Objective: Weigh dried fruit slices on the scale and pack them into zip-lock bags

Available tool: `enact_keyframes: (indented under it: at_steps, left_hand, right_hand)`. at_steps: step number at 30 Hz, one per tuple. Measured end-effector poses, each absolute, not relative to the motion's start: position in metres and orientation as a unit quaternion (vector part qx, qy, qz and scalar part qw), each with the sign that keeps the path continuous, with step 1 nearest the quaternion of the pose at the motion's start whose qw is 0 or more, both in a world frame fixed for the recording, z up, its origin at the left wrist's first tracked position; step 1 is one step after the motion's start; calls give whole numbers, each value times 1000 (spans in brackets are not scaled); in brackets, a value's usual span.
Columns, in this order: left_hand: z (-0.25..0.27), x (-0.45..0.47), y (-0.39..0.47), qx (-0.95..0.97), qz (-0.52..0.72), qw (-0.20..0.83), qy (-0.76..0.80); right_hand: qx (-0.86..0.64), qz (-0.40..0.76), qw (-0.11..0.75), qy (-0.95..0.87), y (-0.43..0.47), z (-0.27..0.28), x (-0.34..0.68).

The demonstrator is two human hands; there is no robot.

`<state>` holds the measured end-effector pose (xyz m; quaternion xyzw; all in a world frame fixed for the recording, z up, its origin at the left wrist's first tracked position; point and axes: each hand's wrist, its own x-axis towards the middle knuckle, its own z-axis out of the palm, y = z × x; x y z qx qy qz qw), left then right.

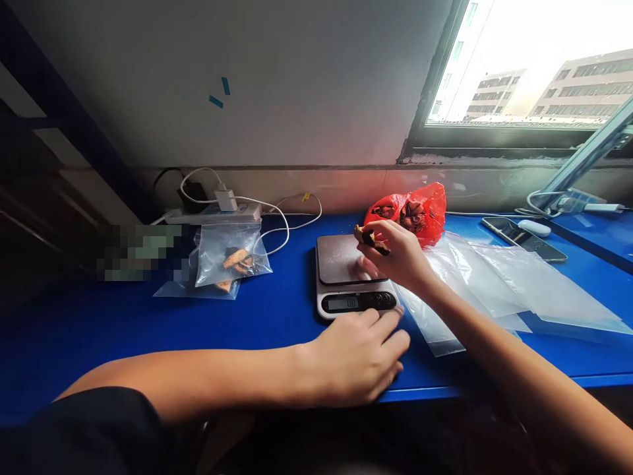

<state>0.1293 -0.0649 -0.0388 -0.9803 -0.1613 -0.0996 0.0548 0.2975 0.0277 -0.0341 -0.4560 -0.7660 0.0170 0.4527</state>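
Note:
A kitchen scale (324, 295) with a grey weighing plate and a dark display sits on the blue table. Over the right half of its plate, my right hand (395, 254) pinches dark brown dried peel-like pieces (368, 239). My left hand (359, 353) lies in front of the scale, fingers stretched and slightly apart, near its lower right corner; nothing shows in it. Just behind my right hand stands an opened red plastic bag (435, 211) with more of the curled brown dried pieces (413, 216) inside.
Clear zip bags (539, 280) lie spread on the right, with a phone (524, 239) and a white earbud case (534, 228) behind them. Filled zip bags (235, 254) lie left, by a power strip (247, 212) with a white charger (226, 200) and cables. A window (524, 72) is above right.

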Motion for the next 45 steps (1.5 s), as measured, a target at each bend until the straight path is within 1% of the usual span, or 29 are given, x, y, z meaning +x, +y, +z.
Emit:
enact_keyframes:
  at_steps: [3,6,11,21,28,31,34,36,39,45]
  left_hand:
    - [-39,126,-71,-994,-95,22,-49]
    - [-40,125,-72,-997,-75,-6,6]
    - [-44,126,-65,-995,-96,-27,11]
    - [-43,124,-63,-994,-91,-54,11]
    - [-46,125,-60,-993,-97,-66,17]
    - [-46,125,-60,-993,-88,-71,12]
    - [-45,125,-60,-994,-76,-78,10]
    - [-43,125,-60,-994,-70,-83,14]
    - [-42,126,-60,-994,-64,-91,16]
    - [-44,126,-58,-992,-79,-96,17]
  right_hand:
    - [-448,24,424,-787,26,-39,295]
    - [-444,21,392,-805,25,-42,292]
    - [-439,39,367,-820,25,-42,291]
    - [-425,37,324,-844,19,-37,299]
    - [-422,-47,379,-822,15,-18,310]
    - [-462,-78,410,-783,26,-16,330]
    - [-526,-78,429,-730,46,-25,358]
    - [-579,-80,406,-703,61,-36,375]
    - [-627,-87,333,-699,78,-54,389]
    - [-603,-45,233,-761,85,-69,388]
